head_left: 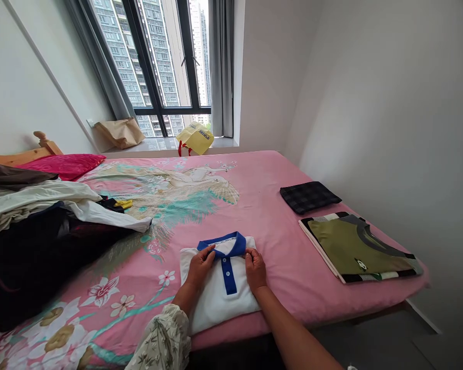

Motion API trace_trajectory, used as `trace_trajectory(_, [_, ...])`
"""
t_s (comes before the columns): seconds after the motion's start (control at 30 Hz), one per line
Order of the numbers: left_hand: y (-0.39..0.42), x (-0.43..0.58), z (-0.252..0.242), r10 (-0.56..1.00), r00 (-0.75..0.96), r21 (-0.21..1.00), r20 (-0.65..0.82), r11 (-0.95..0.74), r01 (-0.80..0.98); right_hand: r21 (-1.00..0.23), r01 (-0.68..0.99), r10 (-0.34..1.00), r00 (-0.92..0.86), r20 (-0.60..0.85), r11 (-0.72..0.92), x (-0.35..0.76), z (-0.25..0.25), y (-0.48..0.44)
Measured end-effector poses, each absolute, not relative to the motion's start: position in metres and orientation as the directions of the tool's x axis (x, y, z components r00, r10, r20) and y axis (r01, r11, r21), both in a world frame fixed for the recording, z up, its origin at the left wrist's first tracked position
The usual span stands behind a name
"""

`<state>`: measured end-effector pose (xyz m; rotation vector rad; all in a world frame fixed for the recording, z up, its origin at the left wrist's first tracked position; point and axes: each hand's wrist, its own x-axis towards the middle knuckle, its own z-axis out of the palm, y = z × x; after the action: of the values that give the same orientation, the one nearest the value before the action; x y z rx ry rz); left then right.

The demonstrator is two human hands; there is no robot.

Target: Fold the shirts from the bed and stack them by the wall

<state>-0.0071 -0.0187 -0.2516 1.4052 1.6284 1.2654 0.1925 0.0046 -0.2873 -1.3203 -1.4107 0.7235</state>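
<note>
A white polo shirt (212,303) with a blue collar and a blue buttoned placket lies folded, face up, near the bed's front edge. My left hand (201,265) pinches the left side of its collar between thumb and fingers. On the other side, my right hand (255,267) has its fingers closed at the collar's right tip. The collar stands slightly raised and the two buttons on the placket face up. The shirt's lower edge reaches close to the edge of the mattress.
Folded shirts, an olive one (343,246) on top, lie at the right beside a folded dark checked cloth (309,196). A heap of loose clothes (42,246) covers the left of the pink bedsheet (262,180). Paper (119,132) and yellow bags (196,137) sit by the window.
</note>
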Motion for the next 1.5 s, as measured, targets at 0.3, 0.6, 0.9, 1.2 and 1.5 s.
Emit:
trace_trajectory(0.3, [-0.046, 0.004, -0.243, 0.958, -0.226, 0.808, 0.178, -0.012, 0.589, -0.893, 0.385, 0.943, 0.136, 0.303, 0.232, 0.191, -0.277, 0.003])
trace_trajectory(0.6, [-0.067, 0.011, -0.244, 0.875, -0.098, 0.358, 0.475, -0.090, 0.929, -0.877, 0.411, 0.946, 0.095, 0.311, 0.247, 0.192, -0.276, 0.002])
trace_trajectory(0.9, [-0.065, -0.006, -0.237, 0.907, -0.151, 0.421, 0.392, -0.031, 0.907, -0.906, 0.374, 0.920, 0.250, 0.303, 0.197, 0.196, -0.274, -0.001])
trace_trajectory(1.2, [-0.056, -0.011, -0.240, 0.934, -0.351, 0.349, 0.069, 0.307, 0.885, -0.644, 0.662, 0.923, -0.257, 0.285, 0.383, 0.170, -0.256, -0.007])
trace_trajectory(1.5, [-0.037, -0.084, -0.238, 0.872, -0.489, 0.648, -0.015, 0.381, 0.660, -0.750, 0.643, 0.976, 0.016, 0.217, 0.156, 0.231, -0.264, 0.056])
